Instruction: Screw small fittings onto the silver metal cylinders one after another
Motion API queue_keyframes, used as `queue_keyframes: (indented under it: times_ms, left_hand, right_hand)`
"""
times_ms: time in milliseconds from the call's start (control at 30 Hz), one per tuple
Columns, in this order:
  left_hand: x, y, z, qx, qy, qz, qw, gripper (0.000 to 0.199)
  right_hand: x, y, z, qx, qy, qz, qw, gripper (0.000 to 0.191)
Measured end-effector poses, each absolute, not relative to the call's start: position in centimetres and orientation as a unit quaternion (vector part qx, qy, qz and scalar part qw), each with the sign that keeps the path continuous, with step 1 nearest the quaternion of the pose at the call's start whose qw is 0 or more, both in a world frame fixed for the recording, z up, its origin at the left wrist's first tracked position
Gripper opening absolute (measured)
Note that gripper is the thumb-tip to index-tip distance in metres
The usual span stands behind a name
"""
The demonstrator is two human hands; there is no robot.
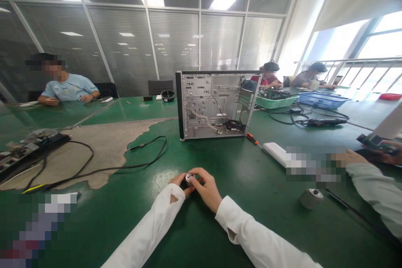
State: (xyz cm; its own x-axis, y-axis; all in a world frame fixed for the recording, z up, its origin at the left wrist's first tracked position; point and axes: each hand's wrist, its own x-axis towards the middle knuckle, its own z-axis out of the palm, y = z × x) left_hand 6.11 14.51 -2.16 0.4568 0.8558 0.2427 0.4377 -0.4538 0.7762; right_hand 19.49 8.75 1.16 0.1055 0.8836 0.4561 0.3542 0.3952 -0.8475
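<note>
Between my two hands is a small silver cylinder (189, 178) with dark marks on its top face; I cannot make out its exact kind. My left hand (179, 181) closes around its left side, partly hidden behind it. The fingers and thumb of my right hand (205, 186) pinch it from the right. Both hands are low over the green table (176, 226). Beyond them stands an open computer case (216, 104), its side panel off, with loose cables and a black fan-like part inside.
An orange-handled screwdriver (252, 138) lies by the case. A grey cylinder (310, 199) stands at right, near a co-worker's sleeve (373, 184). A black cable (125, 169) crosses the left side. Green (276, 102) and blue (323, 99) baskets sit further back, with people around the table.
</note>
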Motion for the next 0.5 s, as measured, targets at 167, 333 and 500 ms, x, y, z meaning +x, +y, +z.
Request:
queue_keyframes:
  times_ms: [167,333,500]
  left_hand:
    - [5.88,14.51,-1.75,0.832,0.379,0.298,0.275,0.037]
    - [5.76,14.65,-1.86,0.843,0.367,0.297,0.256,0.031]
    - [5.76,14.47,-1.70,0.839,0.367,0.301,0.266,0.030]
  right_hand:
    - [19.54,9.07,1.07,-0.494,-0.627,0.222,0.559,0.014]
    - [19.62,9.21,1.53,-0.486,-0.634,0.205,0.566,0.011]
    - [19.72,9.18,1.78,-0.483,-0.645,0.195,0.560,0.011]
